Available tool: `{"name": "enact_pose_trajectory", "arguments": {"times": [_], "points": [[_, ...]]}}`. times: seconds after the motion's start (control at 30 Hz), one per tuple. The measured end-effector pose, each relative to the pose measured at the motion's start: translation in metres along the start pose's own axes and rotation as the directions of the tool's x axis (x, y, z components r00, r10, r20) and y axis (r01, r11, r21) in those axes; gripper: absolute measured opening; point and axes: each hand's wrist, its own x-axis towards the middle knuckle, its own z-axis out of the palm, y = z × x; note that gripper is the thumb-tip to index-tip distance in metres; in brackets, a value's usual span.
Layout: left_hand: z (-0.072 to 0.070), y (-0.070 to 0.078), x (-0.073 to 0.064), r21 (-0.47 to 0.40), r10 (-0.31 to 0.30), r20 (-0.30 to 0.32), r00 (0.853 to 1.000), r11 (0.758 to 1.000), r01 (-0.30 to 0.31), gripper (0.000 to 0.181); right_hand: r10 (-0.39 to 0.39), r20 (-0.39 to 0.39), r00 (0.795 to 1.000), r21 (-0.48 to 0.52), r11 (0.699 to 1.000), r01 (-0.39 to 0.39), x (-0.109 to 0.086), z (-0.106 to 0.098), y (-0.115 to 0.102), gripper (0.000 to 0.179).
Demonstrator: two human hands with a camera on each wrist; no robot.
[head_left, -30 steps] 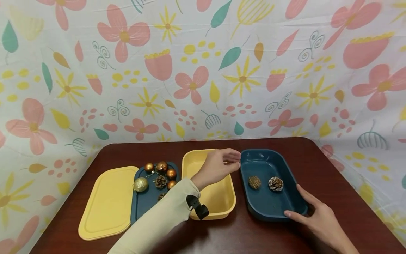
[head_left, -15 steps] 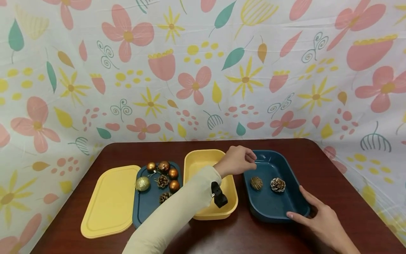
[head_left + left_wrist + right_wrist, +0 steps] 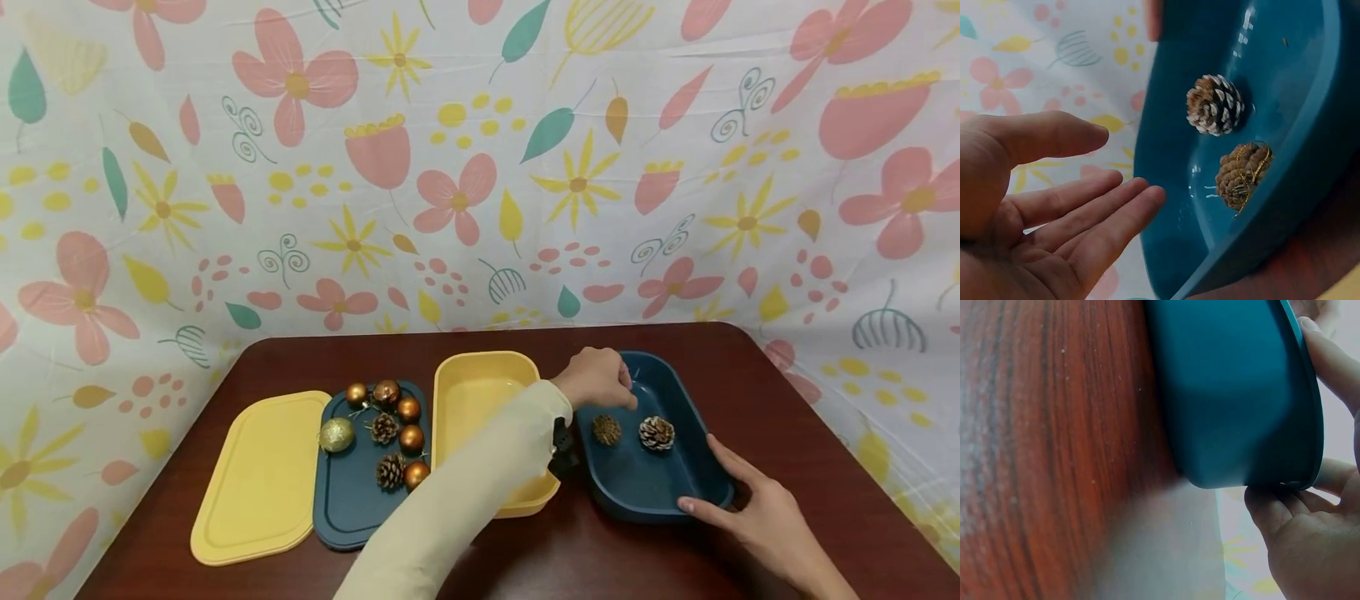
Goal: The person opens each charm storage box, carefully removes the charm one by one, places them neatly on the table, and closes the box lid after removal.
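My left hand (image 3: 597, 379) hovers over the far left part of a blue plastic box (image 3: 645, 492). In the left wrist view its fingers are loosely extended with nothing between them. Inside the box lie a brown pinecone with gold string (image 3: 1242, 177) and a white-tipped pinecone (image 3: 1215, 105). Holding the box by its near right corner is my right hand (image 3: 761, 517), thumb on the near edge and fingers along the right side. The right wrist view shows the thumb and fingers (image 3: 1272, 515) spread around that corner.
Left of the blue box stands a yellow box (image 3: 480, 383), partly hidden by my left sleeve. Beyond it, a blue lid (image 3: 345, 508) bears several copper balls, a gold glitter ball (image 3: 337, 435) and pinecones. A yellow lid (image 3: 258, 479) lies farthest left on the brown table (image 3: 570, 550).
My left hand has moved right, from above the yellow box to over the blue box. The right hand keeps its grip on the corner, and the pinecones have not moved.
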Motion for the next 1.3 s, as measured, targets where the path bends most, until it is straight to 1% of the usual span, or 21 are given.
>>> {"name": "enact_pose_trajectory", "arguments": {"times": [0.1, 0.13, 0.2, 0.37, 0.43, 0.5, 0.53, 0.6, 0.67, 0.7, 0.77, 0.83, 0.87, 0.93, 1.0, 1.03, 1.1, 1.2, 1.3], "points": [[0.004, 0.001, 0.004, 0.025, -0.006, 0.022, 1.000, 1.000, 0.005, 0.037, 0.000, 0.001, 1.000, 0.006, 1.000, 0.000, 0.000, 0.001, -0.001, 0.099], [0.005, 0.001, 0.005, 0.033, -0.008, 0.027, 1.000, 0.999, 0.007, 0.041, 0.003, 0.001, 1.000, 0.003, 1.000, -0.003, 0.000, 0.001, -0.001, 0.099], [0.008, 0.001, 0.007, 0.035, -0.014, 0.025, 1.000, 0.999, 0.013, 0.044, 0.009, 0.000, 1.000, -0.002, 1.000, -0.009, 0.000, 0.000, -0.002, 0.100], [0.016, 0.000, 0.010, 0.047, -0.036, 0.018, 0.999, 0.998, 0.035, 0.042, 0.019, 0.009, 1.000, -0.014, 1.000, -0.019, 0.000, -0.002, -0.001, 0.101], [0.018, 0.000, 0.012, 0.071, -0.035, 0.024, 0.999, 0.997, 0.033, 0.046, 0.019, 0.013, 1.000, -0.015, 1.000, -0.018, 0.000, -0.002, 0.000, 0.101], [0.020, 0.000, 0.013, 0.124, -0.030, 0.037, 0.999, 0.992, 0.026, 0.047, 0.017, 0.012, 1.000, -0.012, 1.000, -0.016, 0.000, -0.002, 0.000, 0.101], [0.020, 0.001, 0.014, 0.154, -0.031, 0.043, 0.999, 0.988, 0.024, 0.043, 0.014, 0.011, 1.000, -0.010, 1.000, -0.014, 0.000, -0.002, 0.000, 0.101], [0.022, 0.001, 0.015, 0.214, -0.035, 0.046, 0.998, 0.977, 0.025, 0.026, 0.011, 0.004, 1.000, -0.007, 1.000, -0.011, 0.000, -0.001, 0.000, 0.100], [0.022, 0.001, 0.017, 0.258, -0.050, 0.067, 0.997, 0.966, 0.031, 0.020, 0.008, -0.003, 1.000, -0.006, 1.000, -0.008, 0.000, -0.001, 0.001, 0.100], [0.023, 0.001, 0.017, 0.264, -0.058, 0.080, 0.995, 0.964, 0.035, 0.019, 0.011, -0.003, 1.000, -0.008, 1.000, -0.011, 0.000, -0.001, 0.001, 0.100], [0.024, 0.000, 0.018, 0.264, -0.073, 0.113, 0.991, 0.964, 0.041, 0.022, 0.021, 0.000, 1.000, -0.008, 1.000, -0.021, -0.001, -0.001, 0.001, 0.100], [0.025, -0.002, 0.018, 0.249, -0.087, 0.144, 0.986, 0.967, 0.049, 0.036, 0.032, 0.010, 0.999, -0.007, 0.999, -0.032, -0.001, -0.001, 0.002, 0.101], [0.026, -0.002, 0.018, 0.241, -0.092, 0.151, 0.984, 0.969, 0.054, 0.038, 0.035, 0.013, 0.999, -0.005, 0.999, -0.034, -0.001, -0.001, 0.002, 0.101], [0.027, -0.003, 0.017, 0.231, -0.099, 0.152, 0.983, 0.971, 0.063, 0.036, 0.033, 0.017, 0.999, 0.001, 0.999, -0.033, -0.001, 0.000, 0.002, 0.101], [0.028, -0.003, 0.015, 0.224, -0.105, 0.146, 0.984, 0.972, 0.071, 0.029, 0.027, 0.013, 1.000, 0.002, 1.000, -0.027, -0.001, 0.000, 0.002, 0.101], [0.029, -0.004, 0.015, 0.226, -0.102, 0.141, 0.985, 0.972, 0.068, 0.025, 0.023, 0.009, 1.000, 0.002, 1.000, -0.023, -0.001, 0.000, 0.002, 0.101], [0.030, -0.004, 0.015, 0.230, -0.101, 0.146, 0.984, 0.971, 0.066, 0.023, 0.017, 0.005, 1.000, 0.002, 1.000, -0.017, -0.001, 0.000, 0.002, 0.100], [0.032, -0.004, 0.016, 0.262, -0.097, 0.163, 0.982, 0.964, 0.052, 0.030, 0.012, 0.002, 1.000, 0.002, 1.000, -0.012, -0.001, 0.000, 0.001, 0.100], [0.034, -0.003, 0.019, 0.310, -0.092, 0.175, 0.980, 0.950, 0.034, 0.039, 0.003, -0.004, 1.000, 0.002, 1.000, -0.003, -0.001, 0.000, 0.001, 0.100]]}}
